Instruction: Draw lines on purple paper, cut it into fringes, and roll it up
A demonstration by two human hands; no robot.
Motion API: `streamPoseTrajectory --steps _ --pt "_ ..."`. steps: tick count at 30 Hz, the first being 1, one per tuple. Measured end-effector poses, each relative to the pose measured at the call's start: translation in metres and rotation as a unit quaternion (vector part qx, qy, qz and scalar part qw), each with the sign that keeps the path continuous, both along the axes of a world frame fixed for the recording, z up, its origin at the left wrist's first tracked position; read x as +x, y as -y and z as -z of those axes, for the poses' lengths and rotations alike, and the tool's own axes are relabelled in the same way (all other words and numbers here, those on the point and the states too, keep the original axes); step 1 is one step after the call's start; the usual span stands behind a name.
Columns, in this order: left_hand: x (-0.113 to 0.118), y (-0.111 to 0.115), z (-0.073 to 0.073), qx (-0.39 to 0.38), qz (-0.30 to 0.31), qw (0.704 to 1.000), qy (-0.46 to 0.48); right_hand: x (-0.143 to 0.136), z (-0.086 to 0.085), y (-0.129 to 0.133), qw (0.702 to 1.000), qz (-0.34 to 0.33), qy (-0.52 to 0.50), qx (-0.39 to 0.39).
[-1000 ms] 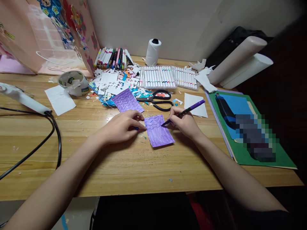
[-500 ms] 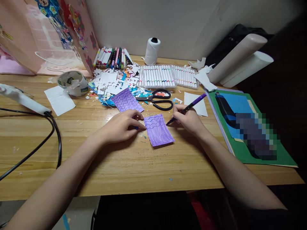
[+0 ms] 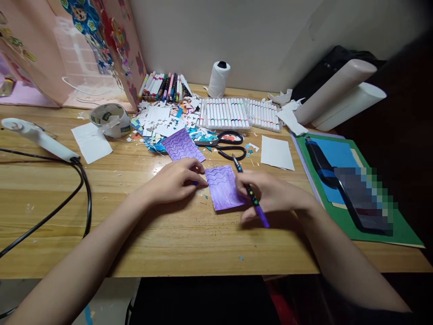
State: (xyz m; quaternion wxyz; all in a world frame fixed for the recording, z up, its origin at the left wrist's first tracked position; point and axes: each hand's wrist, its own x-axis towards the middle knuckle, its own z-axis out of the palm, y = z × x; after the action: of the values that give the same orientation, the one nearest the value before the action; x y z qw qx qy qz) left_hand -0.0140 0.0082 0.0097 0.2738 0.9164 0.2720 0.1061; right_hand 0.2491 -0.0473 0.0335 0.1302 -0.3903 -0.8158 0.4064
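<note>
A purple paper square (image 3: 221, 192) with a few wavy lines near its top lies on the wooden table. My left hand (image 3: 176, 180) rests at its left edge, fingers bent and partly apart, with a small blue thing under them that I cannot make out. My right hand (image 3: 265, 194) is at the square's right edge and holds a purple and black marker (image 3: 251, 195), tip pointing up and away from me. Behind my left hand lies a second purple paper (image 3: 183, 145) covered in wavy lines. Black-handled scissors (image 3: 233, 146) lie just beyond the squares.
Paper scraps (image 3: 157, 119), boxed markers (image 3: 226, 113) and a thread cone (image 3: 219, 80) stand at the back. Tape (image 3: 117, 125) and a white tool (image 3: 43, 140) with black cable are left. White paper (image 3: 277, 152) and a green sheet (image 3: 365, 225) bearing a phone lie right.
My right hand has turned over with the marker, whose tip has swung from the square's right edge to point away from me. My left hand stays by the square. The camera view has shifted slightly.
</note>
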Motion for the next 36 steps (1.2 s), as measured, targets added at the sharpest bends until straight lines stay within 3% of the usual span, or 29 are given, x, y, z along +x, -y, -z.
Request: streamPoseTrajectory --steps 4,10,16,21,31,36 --pt "0.000 0.001 0.000 -0.004 -0.008 1.000 0.006 -0.012 0.003 0.008 0.997 -0.039 0.056 0.045" --pt "0.005 0.004 0.001 -0.029 -0.051 0.997 0.050 -0.019 0.011 0.007 0.997 -0.025 0.015 0.076" --pt "0.007 0.004 0.001 0.001 -0.139 0.989 0.045 -0.019 0.023 0.004 0.983 -0.029 -0.004 0.179" --pt "0.008 0.006 -0.001 0.025 -0.142 0.988 0.059 -0.026 0.032 0.010 0.965 -0.066 -0.019 0.254" --pt "0.009 0.009 -0.001 0.035 -0.218 0.975 0.001 -0.026 0.033 0.011 0.968 -0.107 -0.004 0.229" --pt "0.010 0.009 0.001 0.023 -0.222 0.975 -0.019 -0.027 0.034 0.009 0.971 -0.070 -0.020 0.226"
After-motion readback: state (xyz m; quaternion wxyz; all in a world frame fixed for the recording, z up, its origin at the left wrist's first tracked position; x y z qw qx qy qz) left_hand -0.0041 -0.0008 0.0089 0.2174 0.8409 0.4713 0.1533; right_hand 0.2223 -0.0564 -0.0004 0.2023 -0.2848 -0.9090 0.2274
